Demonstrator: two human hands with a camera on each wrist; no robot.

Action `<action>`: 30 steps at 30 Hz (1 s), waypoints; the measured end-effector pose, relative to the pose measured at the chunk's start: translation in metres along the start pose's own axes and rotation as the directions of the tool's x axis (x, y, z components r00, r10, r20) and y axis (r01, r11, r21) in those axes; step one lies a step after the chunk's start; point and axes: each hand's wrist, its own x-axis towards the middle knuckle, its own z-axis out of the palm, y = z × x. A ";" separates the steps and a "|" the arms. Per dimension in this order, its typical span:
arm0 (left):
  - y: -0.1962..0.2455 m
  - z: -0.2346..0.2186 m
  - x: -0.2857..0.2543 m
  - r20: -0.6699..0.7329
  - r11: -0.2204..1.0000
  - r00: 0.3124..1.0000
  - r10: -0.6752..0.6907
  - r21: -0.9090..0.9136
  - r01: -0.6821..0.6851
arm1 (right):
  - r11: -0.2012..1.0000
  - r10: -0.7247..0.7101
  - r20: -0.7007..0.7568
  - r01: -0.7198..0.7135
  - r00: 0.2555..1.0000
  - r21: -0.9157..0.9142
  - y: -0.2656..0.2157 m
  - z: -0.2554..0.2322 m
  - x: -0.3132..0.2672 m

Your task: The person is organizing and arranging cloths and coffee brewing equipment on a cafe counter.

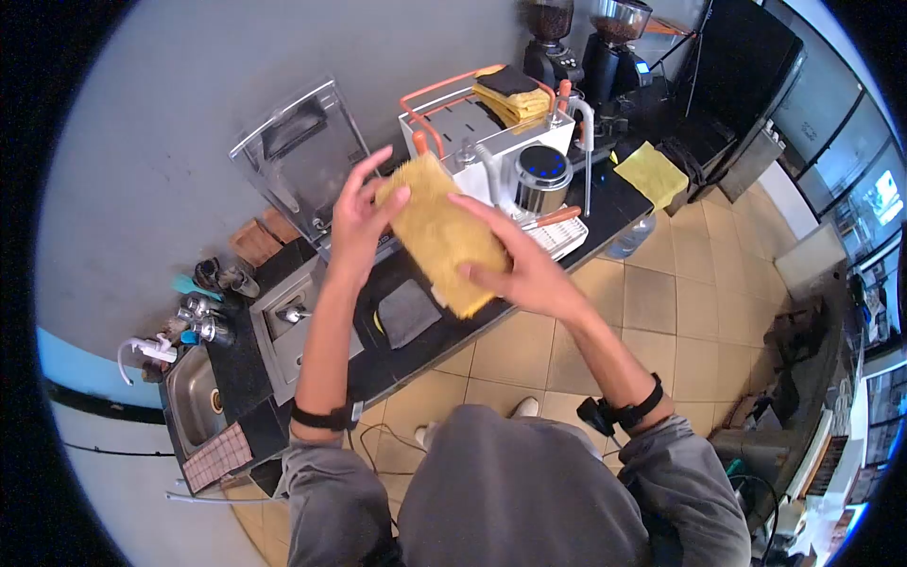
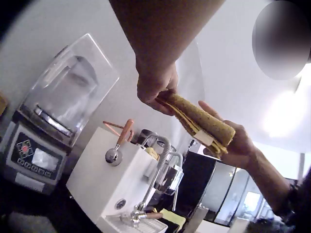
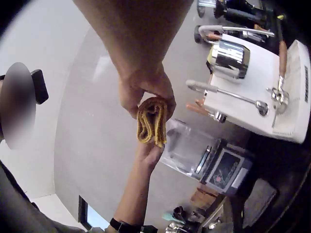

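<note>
A folded yellow cloth (image 1: 439,231) is held up in front of the body, above the black counter, with one hand at each end. My left hand (image 1: 354,217) pinches its far left end, thumb on the near face. At the opposite end my right hand (image 1: 534,274) grips the cloth, its thumb lying across the face. Seen from the left wrist, the cloth (image 2: 199,121) is a thick stack of layers with a small pale label on its edge. The right wrist view looks at the folded end of the cloth (image 3: 153,124), where several layers curl together.
A white espresso machine (image 1: 449,104) carries a stack of yellow cloths (image 1: 518,109). Beside it stands a blender with a clear cover (image 1: 293,142). A grey cloth (image 1: 411,314) lies near the counter's front edge; another yellow cloth (image 1: 652,175) lies at its right end. A sink (image 1: 194,416) is far left.
</note>
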 end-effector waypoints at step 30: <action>-0.083 0.015 0.282 0.211 0.392 0.973 0.098 0.890 -0.233 | 0.658 -0.074 0.007 0.054 0.997 -0.751 0.152 -0.140 0.182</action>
